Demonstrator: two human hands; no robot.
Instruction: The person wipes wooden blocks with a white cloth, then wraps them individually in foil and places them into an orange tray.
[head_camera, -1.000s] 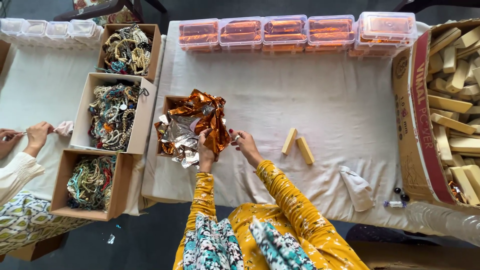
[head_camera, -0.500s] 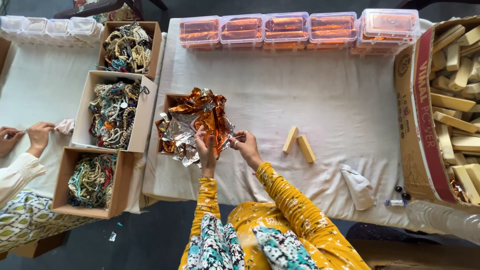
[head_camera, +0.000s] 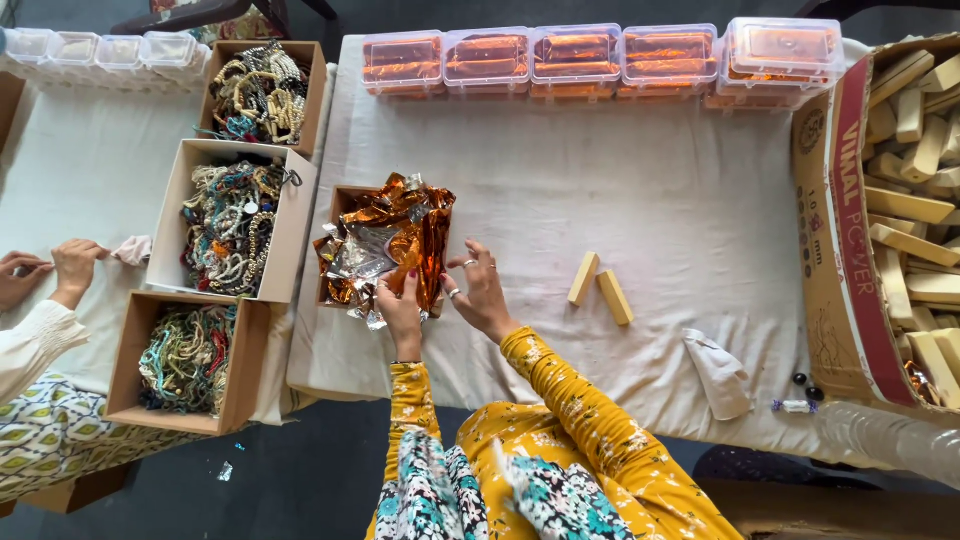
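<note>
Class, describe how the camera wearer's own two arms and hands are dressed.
Both arms wear long mustard-yellow sleeves with a small floral print. The right hand has rings on its fingers; the left hand shows dark red nail polish.

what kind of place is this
Likely a small hand-packing workshop: a cloth-covered table, cardboard boxes of beaded strings, a row of clear lidded boxes and a big carton of wooden blocks.

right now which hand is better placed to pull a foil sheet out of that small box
Left, probably. The left hand already rests on the orange and silver foil sheets at the small box's near edge. The right hand hovers open beside the pile, fingers spread, over the white cloth.
</note>
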